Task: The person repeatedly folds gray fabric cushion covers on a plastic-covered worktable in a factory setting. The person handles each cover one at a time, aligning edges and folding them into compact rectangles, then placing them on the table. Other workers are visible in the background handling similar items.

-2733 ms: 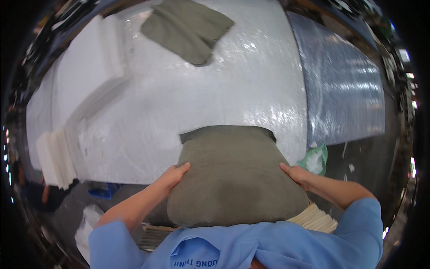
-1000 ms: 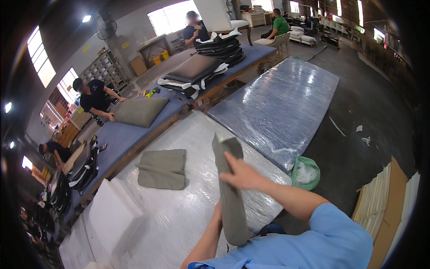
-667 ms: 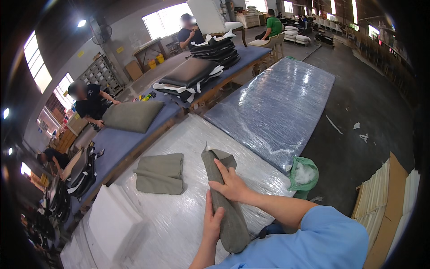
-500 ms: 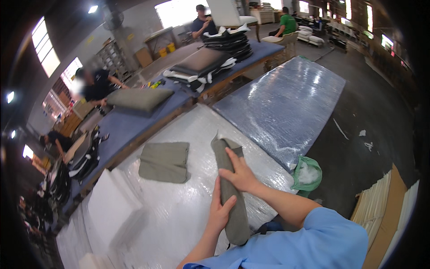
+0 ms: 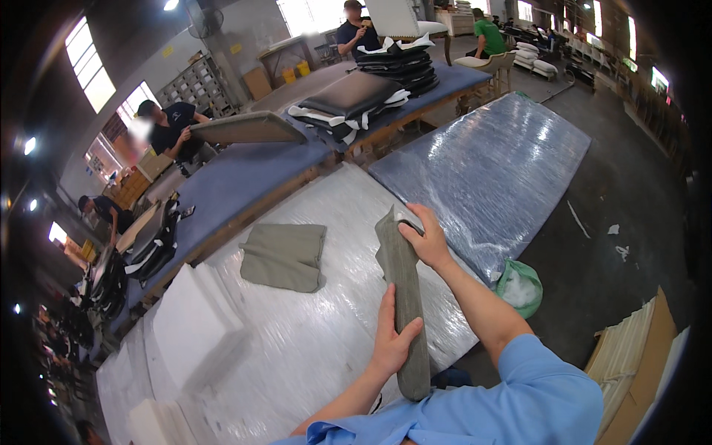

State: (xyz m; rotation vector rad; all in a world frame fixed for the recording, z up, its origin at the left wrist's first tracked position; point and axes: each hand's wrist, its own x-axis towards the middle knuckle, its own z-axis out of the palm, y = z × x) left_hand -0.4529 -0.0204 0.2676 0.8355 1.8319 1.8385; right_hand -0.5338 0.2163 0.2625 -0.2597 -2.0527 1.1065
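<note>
A long, narrow piece covered in grey-green fabric [image 5: 408,293], like a slim padded cushion, is tilted up in front of my body, its lower end close to my shirt. My left hand [image 5: 391,337] grips it below the middle, thumb on one side and fingers on the other. Near the upper end, my right hand [image 5: 429,236] pinches the fabric edge, where a dark gap shows. Loose fabric sticks out on the upper left side. To the left, a flat grey-green cloth piece [image 5: 283,257] lies on the plastic-wrapped white table [image 5: 348,222].
White foam blocks [image 5: 196,319] stand at the left. A film-covered blue board [image 5: 497,163] adjoins the table, with a green bag [image 5: 521,288] at its corner. Beyond, a blue workbench [image 5: 230,178] carries stacked black cushions [image 5: 348,96]; a co-worker [image 5: 174,133] holds a panel there.
My right hand has shifted to the upper end, and the narrow piece has turned to show its thinner side. The co-worker across the bench has tilted the panel up.
</note>
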